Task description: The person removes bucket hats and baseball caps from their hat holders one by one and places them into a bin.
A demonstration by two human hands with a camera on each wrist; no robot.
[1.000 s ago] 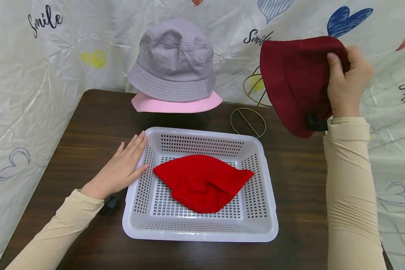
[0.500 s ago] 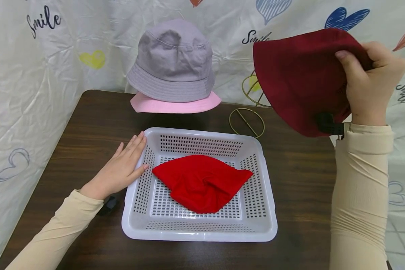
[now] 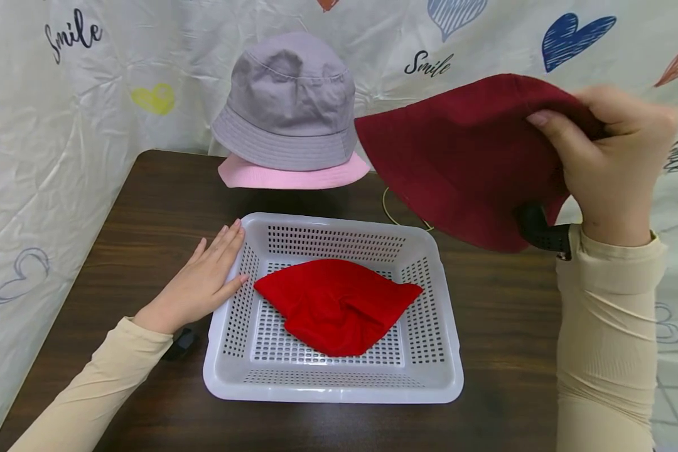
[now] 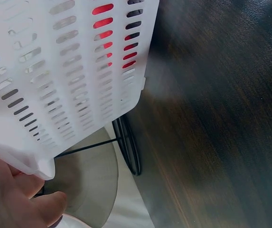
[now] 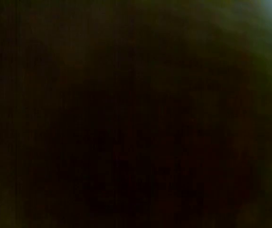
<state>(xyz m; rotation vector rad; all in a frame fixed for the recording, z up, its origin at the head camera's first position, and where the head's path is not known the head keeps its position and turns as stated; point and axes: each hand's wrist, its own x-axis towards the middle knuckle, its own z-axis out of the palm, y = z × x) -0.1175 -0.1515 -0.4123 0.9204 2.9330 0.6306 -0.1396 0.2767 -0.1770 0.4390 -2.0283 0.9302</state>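
Observation:
My right hand (image 3: pixel 616 157) pinches the crown of a dark red bucket hat (image 3: pixel 469 157), holding it up at the right with its brim tilted toward the left. In the right wrist view everything is dark and blurred. A white perforated plastic basket (image 3: pixel 339 395) stands on the table, and a bright red bucket hat (image 3: pixel 339 307) lies folded inside it. My left hand (image 3: pixel 200 282) rests with straight fingers on the basket's left rim. From the left wrist view, the basket's slotted side wall (image 4: pixel 74 71) shows close up, with fingers (image 4: pixel 45 206) at its rim.
Behind the basket, a grey bucket hat (image 3: pixel 290 107) sits over a pink hat (image 3: pixel 294 174). A thin gold wire stand (image 3: pixel 390 210) is mostly hidden behind the dark red hat. White cloth (image 3: pixel 118 50) with printed hearts hangs behind the brown wooden table (image 3: pixel 503 326).
The right hand first moves right with the dark red hat, then the hat swings lower and to the left, covering most of the wire stand. My left hand and the basket stay put.

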